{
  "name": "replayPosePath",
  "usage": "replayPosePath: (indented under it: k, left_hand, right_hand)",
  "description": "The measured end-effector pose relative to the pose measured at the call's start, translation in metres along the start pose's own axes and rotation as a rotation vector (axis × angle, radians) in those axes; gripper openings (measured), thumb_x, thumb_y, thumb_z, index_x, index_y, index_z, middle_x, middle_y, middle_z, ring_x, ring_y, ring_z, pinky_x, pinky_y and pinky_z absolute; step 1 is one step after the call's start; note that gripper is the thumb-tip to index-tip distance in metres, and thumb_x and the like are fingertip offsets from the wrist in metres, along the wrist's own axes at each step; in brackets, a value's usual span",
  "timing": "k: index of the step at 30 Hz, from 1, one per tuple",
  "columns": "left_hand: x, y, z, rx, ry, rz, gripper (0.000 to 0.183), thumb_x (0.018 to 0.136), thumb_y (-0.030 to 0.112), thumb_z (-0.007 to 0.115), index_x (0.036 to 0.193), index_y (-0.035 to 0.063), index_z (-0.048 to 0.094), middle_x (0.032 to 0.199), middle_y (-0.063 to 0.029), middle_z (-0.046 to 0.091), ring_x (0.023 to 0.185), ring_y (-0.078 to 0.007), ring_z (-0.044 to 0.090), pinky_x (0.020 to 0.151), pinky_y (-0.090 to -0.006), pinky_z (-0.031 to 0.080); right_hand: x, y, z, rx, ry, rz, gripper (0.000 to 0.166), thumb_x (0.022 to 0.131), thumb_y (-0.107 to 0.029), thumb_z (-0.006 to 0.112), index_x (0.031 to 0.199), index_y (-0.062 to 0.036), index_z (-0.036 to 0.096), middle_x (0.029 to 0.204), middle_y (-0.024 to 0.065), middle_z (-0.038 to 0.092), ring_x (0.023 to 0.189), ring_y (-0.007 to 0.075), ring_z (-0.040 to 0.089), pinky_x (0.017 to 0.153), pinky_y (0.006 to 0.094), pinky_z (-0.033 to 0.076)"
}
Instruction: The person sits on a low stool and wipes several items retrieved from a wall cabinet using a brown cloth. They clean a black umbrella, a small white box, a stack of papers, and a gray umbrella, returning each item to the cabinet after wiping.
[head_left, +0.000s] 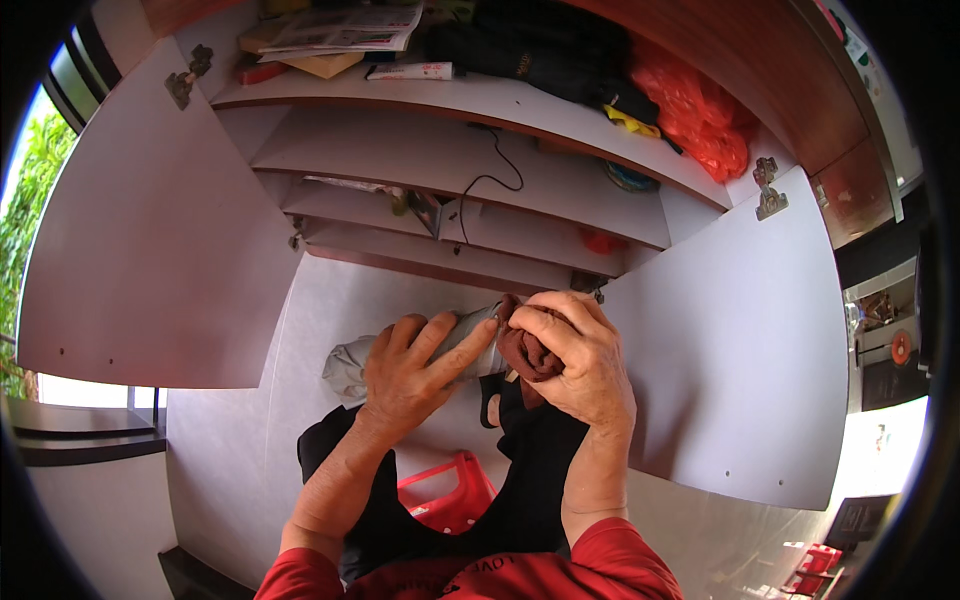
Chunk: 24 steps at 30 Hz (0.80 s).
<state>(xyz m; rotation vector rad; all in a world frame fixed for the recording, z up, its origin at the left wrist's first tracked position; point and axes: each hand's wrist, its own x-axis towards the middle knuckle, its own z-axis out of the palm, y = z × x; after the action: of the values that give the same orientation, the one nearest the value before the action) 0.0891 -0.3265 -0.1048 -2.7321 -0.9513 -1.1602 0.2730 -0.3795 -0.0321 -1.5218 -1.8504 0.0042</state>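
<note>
My left hand (416, 367) lies over a grey rolled bundle (476, 339) of thin material, its fingers spread across the top. The bundle's crumpled end (346, 367) sticks out left of the hand. At the other end, my right hand (581, 360) grips a rolled brown cloth (529, 351) with its coiled end facing me. Cloth and bundle meet between the two hands; whether they are joined is hidden by the fingers. Both are held above my lap, in front of an open cabinet's lower shelves (450, 259).
White cabinet doors stand open at left (165, 240) and right (735, 337). The top shelf (495, 94) holds papers (345, 30), a tube (412, 71), black fabric (540, 52) and a red plastic bag (697, 112). A black cable (491, 176) hangs over lower shelves. A red plastic stool (450, 495) is below me.
</note>
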Motion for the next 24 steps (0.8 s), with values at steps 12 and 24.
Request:
replayPosePath:
  k: [12, 24]
  left_hand:
    - [0.002, 0.002, 0.000, -0.027, 0.000, 0.006, 0.082, 0.040, 0.009, 0.074, 0.119, 0.0260, 0.063, 0.101, -0.0023, 0.056, 0.081, -0.0235, 0.054, 0.062, -0.0347, 0.046]
    - [-0.001, 0.000, -0.002, -0.616, -0.022, -0.219, 0.076, 0.054, 0.004, 0.076, 0.127, 0.0069, 0.054, 0.105, -0.0105, 0.056, 0.092, -0.0267, 0.057, 0.077, -0.0346, 0.049]
  right_hand:
    - [-0.006, 0.023, 0.003, 0.726, 0.291, 0.515, 0.022, 0.073, -0.001, 0.069, 0.093, -0.0038, 0.059, 0.082, -0.0036, 0.057, 0.074, 0.0049, 0.052, 0.069, 0.0196, 0.042]
    - [-0.007, 0.013, 0.032, 1.241, 0.387, 0.343, 0.041, 0.075, -0.010, 0.065, 0.113, -0.0011, 0.053, 0.107, 0.0043, 0.054, 0.101, 0.0136, 0.052, 0.094, 0.0269, 0.038]
